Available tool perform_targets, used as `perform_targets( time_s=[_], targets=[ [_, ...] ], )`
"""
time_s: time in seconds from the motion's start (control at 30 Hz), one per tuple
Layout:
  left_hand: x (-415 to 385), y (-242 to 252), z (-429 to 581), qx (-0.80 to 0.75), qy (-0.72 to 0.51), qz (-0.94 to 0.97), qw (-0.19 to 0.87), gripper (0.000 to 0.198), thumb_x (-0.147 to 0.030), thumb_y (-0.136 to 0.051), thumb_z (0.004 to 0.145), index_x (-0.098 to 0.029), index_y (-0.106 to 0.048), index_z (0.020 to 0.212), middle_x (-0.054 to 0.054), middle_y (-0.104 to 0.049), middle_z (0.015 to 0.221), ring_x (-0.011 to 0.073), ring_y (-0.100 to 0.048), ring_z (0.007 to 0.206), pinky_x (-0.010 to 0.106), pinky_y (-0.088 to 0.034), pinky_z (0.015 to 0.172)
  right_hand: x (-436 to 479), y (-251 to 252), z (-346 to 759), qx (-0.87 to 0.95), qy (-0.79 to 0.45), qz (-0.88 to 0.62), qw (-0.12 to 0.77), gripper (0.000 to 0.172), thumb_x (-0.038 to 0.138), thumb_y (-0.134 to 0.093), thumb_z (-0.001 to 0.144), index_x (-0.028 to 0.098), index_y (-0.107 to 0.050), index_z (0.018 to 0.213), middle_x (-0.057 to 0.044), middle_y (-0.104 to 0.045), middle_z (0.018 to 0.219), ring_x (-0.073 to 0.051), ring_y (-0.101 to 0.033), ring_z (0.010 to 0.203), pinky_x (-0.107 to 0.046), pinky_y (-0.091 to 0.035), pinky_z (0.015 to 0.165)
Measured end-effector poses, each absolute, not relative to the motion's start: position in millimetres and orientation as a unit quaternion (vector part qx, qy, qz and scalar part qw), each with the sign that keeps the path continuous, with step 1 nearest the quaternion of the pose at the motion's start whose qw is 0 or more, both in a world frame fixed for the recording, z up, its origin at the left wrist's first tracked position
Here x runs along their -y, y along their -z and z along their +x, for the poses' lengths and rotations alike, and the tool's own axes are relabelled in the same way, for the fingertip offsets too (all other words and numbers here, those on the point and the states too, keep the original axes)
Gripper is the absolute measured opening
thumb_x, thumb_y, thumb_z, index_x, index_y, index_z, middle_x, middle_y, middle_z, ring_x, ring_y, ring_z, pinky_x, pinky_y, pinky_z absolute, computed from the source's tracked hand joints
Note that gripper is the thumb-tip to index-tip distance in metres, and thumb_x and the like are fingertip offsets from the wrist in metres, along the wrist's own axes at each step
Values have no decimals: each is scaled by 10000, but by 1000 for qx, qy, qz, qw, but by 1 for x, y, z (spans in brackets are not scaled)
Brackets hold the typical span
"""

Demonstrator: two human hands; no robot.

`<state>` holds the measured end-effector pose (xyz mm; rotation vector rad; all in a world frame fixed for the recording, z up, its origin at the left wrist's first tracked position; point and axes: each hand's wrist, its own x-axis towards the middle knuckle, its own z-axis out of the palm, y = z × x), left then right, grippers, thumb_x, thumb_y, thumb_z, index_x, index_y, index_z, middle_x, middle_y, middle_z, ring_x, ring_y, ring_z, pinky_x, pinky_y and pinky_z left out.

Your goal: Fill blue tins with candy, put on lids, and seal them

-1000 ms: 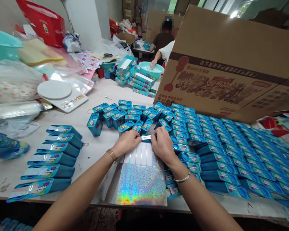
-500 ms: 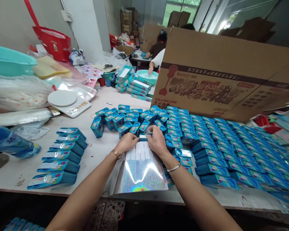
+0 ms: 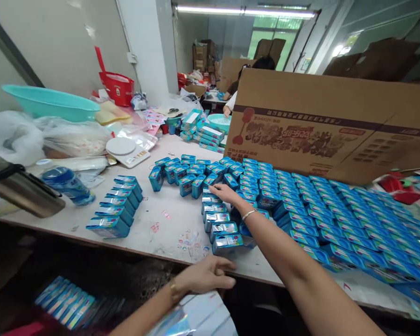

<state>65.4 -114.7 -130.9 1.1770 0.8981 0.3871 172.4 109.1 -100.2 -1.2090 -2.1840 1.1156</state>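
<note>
My right hand (image 3: 227, 193) reaches to the far end of a short row of blue boxes (image 3: 217, 217) in front of me, its fingertips at the farthest box. Its fingers are stretched out over the box's edge. Shiny silvery strips show on the tops of these boxes. Nearer to me, below the table edge, my left hand (image 3: 210, 275) is open, thumb and index finger apart, with nothing visible between them. Under its wrist lies a holographic sheet with a pale part (image 3: 208, 315), partly cut off by the frame's bottom.
Dense rows of blue boxes (image 3: 308, 219) fill the right side, before a large carton (image 3: 287, 93). Another short row (image 3: 117, 205) stands left, near a blue bottle (image 3: 68, 184), a steel flask (image 3: 24, 189) and a scale (image 3: 138, 156). A co-worker's hand (image 3: 227, 111) is at a basin (image 3: 220, 122).
The holographic sheet has come off the near row of boxes and is below the table edge. My left hand has dropped toward me; my right stays at the row's far end. The view has shifted.
</note>
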Motion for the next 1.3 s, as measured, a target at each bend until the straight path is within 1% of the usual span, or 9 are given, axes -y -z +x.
perform_targets(
  time_s=[0.17,0.3,0.47,0.63,0.8,0.87,1.03,1.17,1.3],
  targets=[
    [109,161,127,-406,-347,389,751,619,-703,-563,736,-124,-629,946,3,-623,589,67,-354,384,254,-197,438,-98,114,164,714,-427,-490,261,487,659,-548,708,179,-626,702,1,-583,711,-161,-516,735,-255,-368,644],
    [113,173,126,-409,-402,276,771,475,-580,-638,673,-157,-583,883,-5,-636,564,63,-314,313,268,-131,417,-85,118,154,671,-437,-529,282,434,618,-617,670,183,-629,672,10,-585,670,-157,-528,702,-250,-376,619],
    [140,173,83,-458,-416,266,739,405,-465,-608,662,-102,-658,835,20,-645,550,42,-255,334,260,-93,437,-63,123,109,671,-425,-539,281,400,586,-591,734,193,-656,713,-3,-642,696,-178,-581,731,-253,-404,617],
    [158,168,16,-544,-463,237,659,455,-481,-587,661,-87,-706,854,25,-652,552,52,-287,359,243,-151,426,-47,118,25,691,-412,-542,241,299,475,-569,829,204,-660,913,-55,-713,957,-226,-635,924,-286,-454,768],
    [154,167,-53,-607,-531,168,567,398,-451,-688,566,-106,-718,763,61,-691,638,173,-611,604,257,-419,569,-45,103,-43,674,-421,-556,244,406,436,-558,865,141,-558,1144,-164,-680,1119,-295,-636,1056,-342,-477,824],
    [151,164,-77,-624,-556,150,528,366,-413,-720,516,-104,-727,713,90,-724,720,205,-647,708,270,-463,645,-47,99,-59,661,-431,-562,247,434,419,-550,878,116,-516,1188,-194,-669,1142,-312,-640,1069,-358,-485,828],
    [148,156,-104,-649,-576,107,486,296,-354,-712,459,-121,-732,640,80,-722,690,195,-625,668,267,-461,618,-51,95,-69,637,-460,-562,260,523,408,-548,902,57,-442,1275,-228,-625,1236,-296,-611,1147,-341,-467,914],
    [156,164,-90,-654,-565,104,492,372,-403,-768,453,-124,-729,696,40,-668,624,185,-609,650,261,-449,599,-54,89,-43,683,-449,-520,248,637,475,-622,853,84,-443,1323,-213,-554,1354,-288,-563,1212,-344,-445,967],
    [166,167,-55,-630,-495,191,567,513,-563,-785,535,-115,-724,779,-7,-581,559,137,-542,549,242,-398,540,-67,70,23,826,-317,-419,202,383,462,-581,887,200,-586,1166,-99,-634,1239,-248,-608,1100,-330,-458,910]
  ],
)
